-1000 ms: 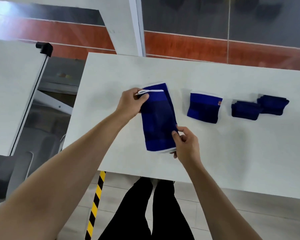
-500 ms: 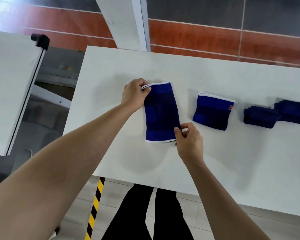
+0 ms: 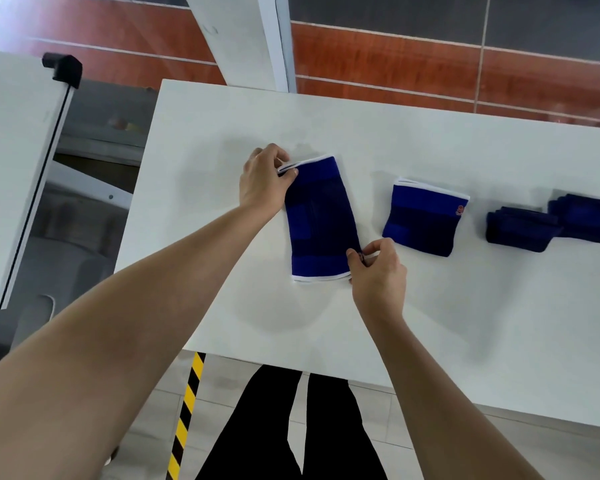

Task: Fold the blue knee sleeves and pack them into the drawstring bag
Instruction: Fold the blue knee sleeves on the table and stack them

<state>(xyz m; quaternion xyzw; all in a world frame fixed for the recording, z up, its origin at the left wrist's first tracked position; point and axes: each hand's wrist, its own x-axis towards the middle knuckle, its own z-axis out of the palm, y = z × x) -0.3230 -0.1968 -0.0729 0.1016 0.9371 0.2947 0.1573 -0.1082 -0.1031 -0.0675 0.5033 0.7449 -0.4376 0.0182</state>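
Standing at the white table (image 3: 430,323), I had everything laid out in one row across it so each piece could be dealt with in turn. Largest of the blue things was the knee sleeve (image 3: 321,220) lying flat and full length straight in front of me, not yet folded. I judged that was the step in hand. My left hand (image 3: 264,181) pinched its far white-edged corner, thumb on top. My right hand (image 3: 378,268) pinched the near corner on the opposite side, fingers curled on the hem. Gripping it diagonally like that kept the fabric taut and square, ready, I reckoned, for bringing one end over the other. Just to its right sat a second sleeve (image 3: 425,216), already doubled over, apart from the first. Farther right lay two darker folded bundles (image 3: 520,230), one overlapping the other; I couldn't tell what they were. No drawstring bag was in sight.
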